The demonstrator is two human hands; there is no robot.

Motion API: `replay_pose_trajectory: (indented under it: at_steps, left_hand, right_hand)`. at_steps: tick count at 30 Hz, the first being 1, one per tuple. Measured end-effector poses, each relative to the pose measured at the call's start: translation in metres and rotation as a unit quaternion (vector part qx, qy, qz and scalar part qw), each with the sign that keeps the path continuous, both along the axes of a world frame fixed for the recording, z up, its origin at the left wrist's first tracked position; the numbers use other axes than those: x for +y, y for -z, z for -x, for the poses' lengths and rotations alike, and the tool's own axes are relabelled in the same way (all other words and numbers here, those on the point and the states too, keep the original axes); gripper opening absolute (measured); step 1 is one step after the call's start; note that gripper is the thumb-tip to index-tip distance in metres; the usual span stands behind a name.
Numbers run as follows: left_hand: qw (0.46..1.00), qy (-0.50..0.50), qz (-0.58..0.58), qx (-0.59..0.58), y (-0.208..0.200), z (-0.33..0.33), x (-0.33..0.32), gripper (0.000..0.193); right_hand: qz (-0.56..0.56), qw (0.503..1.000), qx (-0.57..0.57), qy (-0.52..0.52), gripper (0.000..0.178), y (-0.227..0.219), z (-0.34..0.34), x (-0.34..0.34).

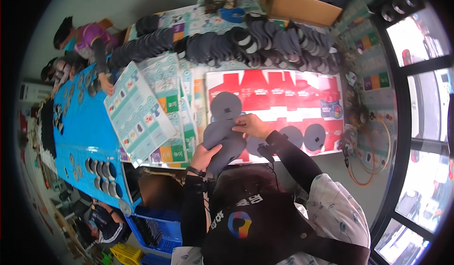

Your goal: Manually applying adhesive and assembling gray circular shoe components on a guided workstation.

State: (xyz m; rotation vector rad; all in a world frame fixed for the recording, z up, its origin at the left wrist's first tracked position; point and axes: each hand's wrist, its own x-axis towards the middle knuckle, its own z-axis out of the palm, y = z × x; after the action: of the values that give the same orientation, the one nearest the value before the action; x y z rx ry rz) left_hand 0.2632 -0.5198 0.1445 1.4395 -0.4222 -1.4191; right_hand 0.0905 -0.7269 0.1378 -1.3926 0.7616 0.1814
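Note:
My left hand (202, 158) grips dark grey flat rounded pieces (222, 136) at their lower left edge, the thumb on top. My right hand (252, 126) is closed in a pinch at the right edge of these pieces; what lies between its fingertips is too small to make out. Just beyond, a similar grey piece (225, 105) with a small black square on it lies on the red and white printed sheet (276, 91). Other grey pieces lie right of my hands, among them a round one (314, 137) near the sheet's right side.
Long rows of stacked dark grey pieces (213, 48) line the table's far side, with a cardboard box (298, 6) behind. Printed sheets (139, 113) overlap at left, beside a blue table (87, 128) where people work. Hoses (373, 170) hang at right.

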Motion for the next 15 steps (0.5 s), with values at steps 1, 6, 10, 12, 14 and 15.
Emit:
replay_pose_trajectory:
  at_steps: [1,6,10,12,14,15]
  left_hand:
    - [1.000,0.011,-0.010,0.015,-0.001,0.004,-0.003,0.035]
    - [0.992,0.111,-0.031,0.052,0.028,0.009,-0.004,0.033]
    - [0.995,0.097,-0.016,0.011,0.010,0.019,-0.013,0.035]
    - [0.998,0.050,-0.035,0.023,0.012,0.014,0.002,0.037]
    - [0.999,0.027,-0.031,0.027,0.013,0.010,0.018,0.038]
    - [0.999,0.009,-0.035,0.026,0.012,0.009,0.026,0.038]
  right_hand:
    - [-0.026,0.999,-0.022,0.040,0.016,-0.001,0.008,-0.002]
    - [0.126,0.982,-0.107,0.086,0.016,0.049,0.051,-0.022]
    - [0.021,0.954,-0.140,0.266,0.024,0.079,0.088,-0.069]
    - [-0.002,0.947,-0.146,0.287,0.027,0.092,0.094,-0.085]
    - [-0.025,0.939,-0.150,0.308,0.031,0.106,0.098,-0.097]
    - [-0.015,0.942,-0.141,0.306,0.032,0.114,0.097,-0.101]
